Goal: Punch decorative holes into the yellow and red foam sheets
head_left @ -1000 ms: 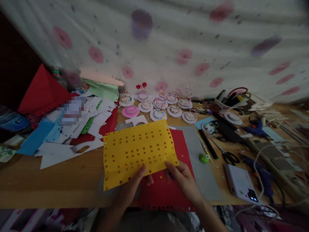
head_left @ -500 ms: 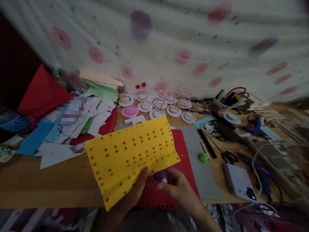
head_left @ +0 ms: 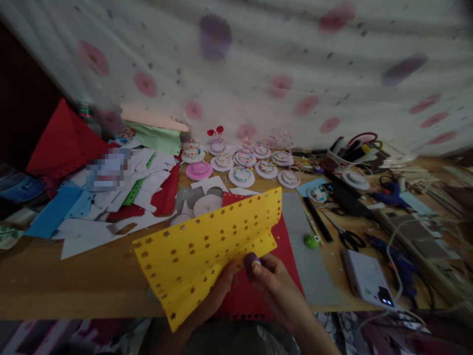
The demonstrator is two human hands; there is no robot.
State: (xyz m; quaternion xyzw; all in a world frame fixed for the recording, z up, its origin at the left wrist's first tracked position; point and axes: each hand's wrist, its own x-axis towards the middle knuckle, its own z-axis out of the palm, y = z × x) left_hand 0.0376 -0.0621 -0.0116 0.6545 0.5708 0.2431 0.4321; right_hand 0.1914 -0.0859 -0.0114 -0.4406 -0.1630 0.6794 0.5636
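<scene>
At the near edge, both our forearms are cut off, and clutter below is too dark to make out. Our left hand [head_left: 218, 293] has its thumb pressed on the star-punched yellow sheet [head_left: 210, 246], its other fingers largely hidden; the sheet, clamped there, hangs tilted and creased above the work surface [head_left: 92, 281]. Just beside it, our right hand [head_left: 279, 283] has its fingers clamped on a small purple object [head_left: 251, 264], partly covered by the grip. The yellow sheet blocks part of a red sheet [head_left: 288, 254] lying on a grey mat [head_left: 312, 278].

To the right, we have a white device [head_left: 365, 276] with a lit display, scissors [head_left: 351, 239] and a green one-eyed trinket [head_left: 312, 241]. To the left, white paper scraps [head_left: 83, 234] pile up around a pixelated patch [head_left: 109, 169]. Farther back on the wooden surface stand round, bead-trimmed pieces [head_left: 242, 176] and a tool-filled pot [head_left: 338, 161]. A flower-print curtain [head_left: 251, 59] closes off our dim room.
</scene>
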